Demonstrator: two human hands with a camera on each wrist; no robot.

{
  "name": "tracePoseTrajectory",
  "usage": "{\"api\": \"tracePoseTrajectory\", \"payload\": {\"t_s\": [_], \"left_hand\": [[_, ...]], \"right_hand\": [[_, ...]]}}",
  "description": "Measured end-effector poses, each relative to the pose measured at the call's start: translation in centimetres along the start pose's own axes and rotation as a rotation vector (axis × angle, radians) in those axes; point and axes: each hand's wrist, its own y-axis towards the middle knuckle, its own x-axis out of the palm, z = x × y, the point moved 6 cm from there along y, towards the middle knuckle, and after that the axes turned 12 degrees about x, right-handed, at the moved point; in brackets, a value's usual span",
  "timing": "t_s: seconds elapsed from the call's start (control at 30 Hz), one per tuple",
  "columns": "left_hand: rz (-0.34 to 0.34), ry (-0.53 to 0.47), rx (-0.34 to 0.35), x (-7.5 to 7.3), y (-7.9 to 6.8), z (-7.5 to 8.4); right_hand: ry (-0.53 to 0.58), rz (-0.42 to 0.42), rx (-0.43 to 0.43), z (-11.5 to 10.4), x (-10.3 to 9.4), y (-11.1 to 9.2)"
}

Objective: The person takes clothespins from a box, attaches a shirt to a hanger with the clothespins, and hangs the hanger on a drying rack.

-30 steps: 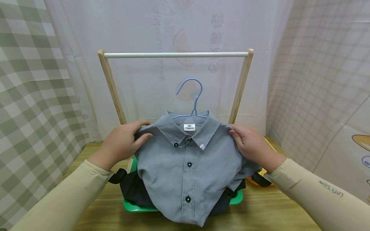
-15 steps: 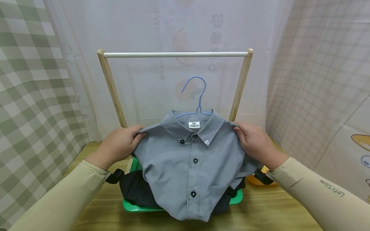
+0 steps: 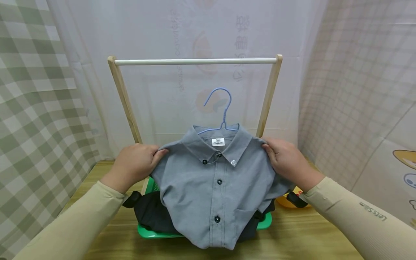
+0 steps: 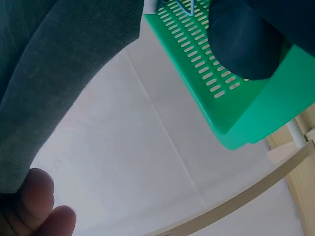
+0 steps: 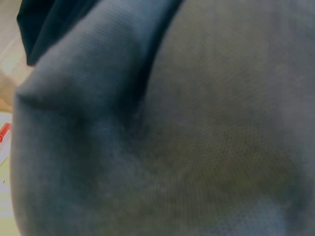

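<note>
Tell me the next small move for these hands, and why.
Probably free the right hand and grasp the hanger just above the shirt, with the left hand supporting the cloth. Both hands grip the shirt's shoulders, neither holds the hanger, and its upright hook shows apart from the rail.

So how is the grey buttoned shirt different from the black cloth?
The grey buttoned shirt is held up by the left hand and right hand; the black cloth lies in the green plastic basket. The shirt shows a collar; no collar shows on the black cloth. Both are fabric.
</note>
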Motion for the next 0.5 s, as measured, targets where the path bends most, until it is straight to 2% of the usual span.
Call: {"api": "tracePoseTrajectory", "payload": {"t_s": [0.27, 0.5], "left_hand": [[0.038, 0.036, 0.003, 0.11, -0.36, 0.01], [0.079, 0.085, 0.059, 0.19, -0.36, 0.39]], "right_hand": [[0.008, -0.006, -0.015, -0.10, 0.19, -0.05], [-0.003, -0.012, -0.046, -0.58, 0.33, -0.32]]}}
